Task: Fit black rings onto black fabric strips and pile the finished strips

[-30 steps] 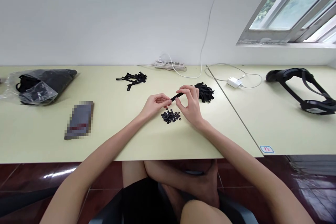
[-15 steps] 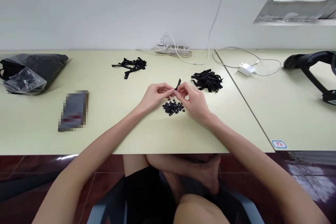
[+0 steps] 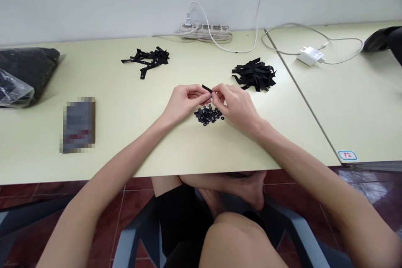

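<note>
Between my hands is a short black fabric strip (image 3: 206,88), its free end sticking up past the fingertips. My left hand (image 3: 190,99) pinches it between thumb and forefinger. From the other side, my right hand (image 3: 230,99) closes thumb and fingers on the same strip; whether a small ring is also in the pinch is hidden. Just below the fingertips lies a pile of small black ring-shaped pieces (image 3: 207,115). To the right, beyond my right hand, a heap of black strips (image 3: 255,75) rests on the table. Farther left lies a looser group of strips with small fittings (image 3: 152,59).
A pixelated box-like object (image 3: 78,125) lies on the table (image 3: 132,117) at left, near a dark plastic bag (image 3: 34,71). Against the wall sit a power strip (image 3: 205,31) with white cables and a white charger (image 3: 310,55). A black object (image 3: 385,42) stands far right.
The view has tilted and shifted, so everything sits higher in the picture. The strip's free end now leans left instead of right. Both hands keep their pinch close together.
</note>
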A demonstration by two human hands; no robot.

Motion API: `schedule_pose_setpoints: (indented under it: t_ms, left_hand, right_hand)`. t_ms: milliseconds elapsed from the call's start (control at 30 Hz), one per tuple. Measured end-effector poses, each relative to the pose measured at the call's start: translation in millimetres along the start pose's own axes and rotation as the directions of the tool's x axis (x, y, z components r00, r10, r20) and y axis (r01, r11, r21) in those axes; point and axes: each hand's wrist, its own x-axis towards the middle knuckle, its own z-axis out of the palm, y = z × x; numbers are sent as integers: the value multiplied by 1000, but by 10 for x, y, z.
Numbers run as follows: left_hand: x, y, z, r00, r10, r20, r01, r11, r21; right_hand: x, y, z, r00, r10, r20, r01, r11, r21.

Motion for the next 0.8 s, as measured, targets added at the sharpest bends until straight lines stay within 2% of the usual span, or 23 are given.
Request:
schedule_pose_setpoints:
  t_ms: [167, 300, 433, 633, 800]
  left_hand:
    - [3, -29, 6, 1000, 15, 15, -16, 999, 34]
    - [10, -51, 22, 1000, 27, -7, -26, 996, 80]
    - [1, -51, 39, 999, 51, 18, -53, 996, 77]
    - [-11, -31, 46, 996, 75, 49, -77, 995, 55]
    - [-3, -30, 34, 993, 87, 78, -93, 993, 67]
  right_hand:
    - [5, -4, 14, 999, 2, 41, 3, 993, -116]
    - [13, -26, 15, 998, 20, 63, -11, 989, -147]
    - [5, 7, 22, 998, 34, 49, -29, 996, -88]
    - [-19, 49, 12, 1000, 23, 11, -24, 995, 100]
    - [-19, -1, -24, 998, 29, -54, -21, 991, 133]
